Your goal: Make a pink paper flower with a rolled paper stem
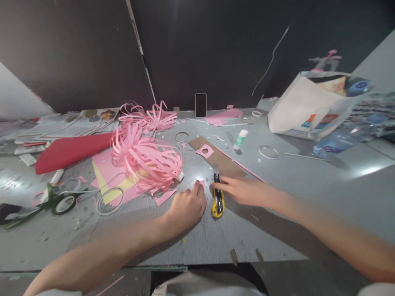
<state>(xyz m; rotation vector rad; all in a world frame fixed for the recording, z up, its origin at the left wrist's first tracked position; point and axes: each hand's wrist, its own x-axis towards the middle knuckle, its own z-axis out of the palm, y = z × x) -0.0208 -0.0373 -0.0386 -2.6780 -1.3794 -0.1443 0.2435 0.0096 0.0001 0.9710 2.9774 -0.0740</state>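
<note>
My right hand [242, 190] has its fingers across the handle of a yellow and black utility knife [218, 202], whose blade end points away from me at the edge of a strip of brown cardboard [226, 161]. Just left of the knife, my left hand [188, 206] is closed, fingertips pinching a small piece of pink paper [202, 183] at the tabletop. A pink paper square with a round hole [210, 151] lies on the cardboard. Beyond my left hand sits a big bunch of fringed pink paper strips [148, 158].
On the left are green-handled scissors [49, 201], a wire ring [110, 200] and red paper [74, 151]. A glue stick [240, 139] stands past the cardboard, a phone [200, 105] leans at the back, and a white bag [305, 107] and plastic bottle [345, 139] are at right.
</note>
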